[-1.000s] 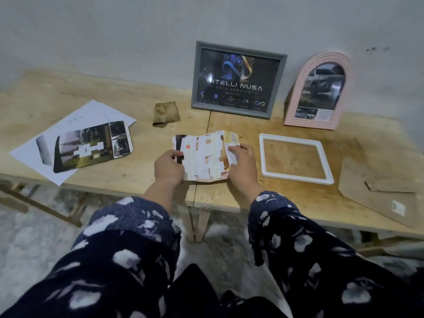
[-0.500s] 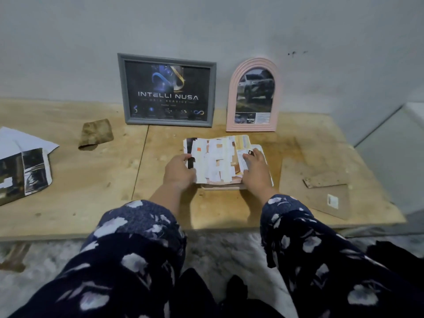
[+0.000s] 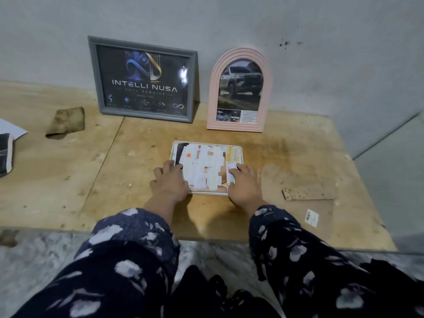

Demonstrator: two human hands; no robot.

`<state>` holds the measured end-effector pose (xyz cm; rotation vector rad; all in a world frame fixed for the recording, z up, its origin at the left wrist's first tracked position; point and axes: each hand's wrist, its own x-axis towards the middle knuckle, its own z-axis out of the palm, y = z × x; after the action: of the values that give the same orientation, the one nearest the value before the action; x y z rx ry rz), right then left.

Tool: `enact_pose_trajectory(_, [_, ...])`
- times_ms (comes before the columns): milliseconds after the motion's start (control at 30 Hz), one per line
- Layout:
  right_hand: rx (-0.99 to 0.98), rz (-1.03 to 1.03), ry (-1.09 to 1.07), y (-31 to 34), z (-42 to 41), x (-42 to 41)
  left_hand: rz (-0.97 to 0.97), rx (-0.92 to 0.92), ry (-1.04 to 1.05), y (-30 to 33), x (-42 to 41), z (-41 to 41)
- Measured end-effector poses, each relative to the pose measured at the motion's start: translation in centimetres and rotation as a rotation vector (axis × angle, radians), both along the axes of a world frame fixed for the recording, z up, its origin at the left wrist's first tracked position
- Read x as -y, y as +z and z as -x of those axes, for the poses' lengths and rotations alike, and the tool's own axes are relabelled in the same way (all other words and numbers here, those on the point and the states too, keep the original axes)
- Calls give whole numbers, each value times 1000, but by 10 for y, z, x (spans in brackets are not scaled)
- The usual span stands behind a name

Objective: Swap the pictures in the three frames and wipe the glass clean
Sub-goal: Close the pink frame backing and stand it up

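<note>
A white frame (image 3: 240, 149) lies flat on the wooden table (image 3: 91, 184) with a picture (image 3: 204, 164) covered in white patches laid inside it. My left hand (image 3: 169, 182) presses flat on the picture's left side. On the right side my right hand (image 3: 244, 183) presses down with straight fingers. A grey frame (image 3: 93, 72) with a dark logo picture leans on the wall behind. Beside it stands a pink arched frame (image 3: 212, 88) holding a car picture.
A brown cloth (image 3: 65, 122) lies at the back left. Loose pictures and paper (image 3: 6, 150) sit at the left edge. A brown backing board (image 3: 305, 180) with its stand flap and a barcode sticker (image 3: 311, 217) lies at the right.
Both hands carried the picture to the right and laid it into the white frame; they now press it flat. My view turned right.
</note>
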<state>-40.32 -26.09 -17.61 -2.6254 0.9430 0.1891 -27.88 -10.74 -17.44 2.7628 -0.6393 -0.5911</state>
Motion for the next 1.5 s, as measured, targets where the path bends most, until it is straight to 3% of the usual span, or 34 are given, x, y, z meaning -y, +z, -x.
enact_pose_trajectory(200, [97, 23, -13, -6, 2, 0, 9, 26, 17, 2, -4, 3])
enact_pose_trajectory(467, [193, -62, -255, 4, 32, 10, 51, 114, -120, 14, 23, 8])
enact_pose_trajectory(667, [152, -75, -504, 12, 101, 30, 145, 26, -379, 19, 82, 54])
enact_pose_trajectory(800, [86, -121, -724, 17, 146, 40, 194, -132, -434, 15, 112, 89])
enact_pose_trajectory(933, [34, -158, -904, 13, 182, 47, 110, -254, -407, 13, 132, 117])
enact_pose_trajectory(1200, [275, -331, -1071, -4, 187, 57, 51, -302, -314, 16, 140, 127])
enact_pose_trajectory(1300, [388, -392, -1196, -9, 185, 62, 115, -348, -217, 16, 144, 125])
enact_pose_trajectory(1500, [620, -506, -1429, 0, 174, 69, 212, -261, -152, 22, 146, 116])
